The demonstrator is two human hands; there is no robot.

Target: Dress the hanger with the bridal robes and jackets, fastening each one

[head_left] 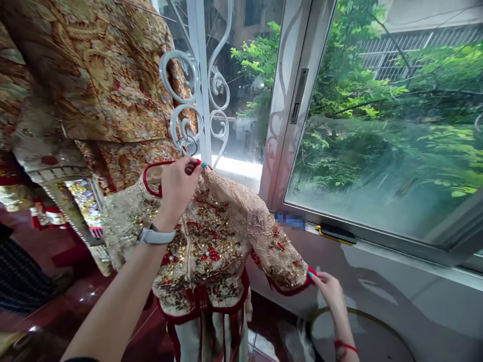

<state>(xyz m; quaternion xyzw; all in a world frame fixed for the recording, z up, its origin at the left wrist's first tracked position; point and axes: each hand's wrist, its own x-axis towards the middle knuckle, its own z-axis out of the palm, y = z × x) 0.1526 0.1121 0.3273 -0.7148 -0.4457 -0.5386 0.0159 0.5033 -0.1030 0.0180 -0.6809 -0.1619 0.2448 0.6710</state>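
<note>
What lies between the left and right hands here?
The head view shows the shoulder and sleeve of the beaded jacket, running from the neckline at the left hand to the red cuff the right hand pinches.

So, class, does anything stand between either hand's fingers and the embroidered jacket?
Nothing visible does: the left hand pinches the embroidered jacket near its neckline, and the right hand pinches its red-edged cuff.
</note>
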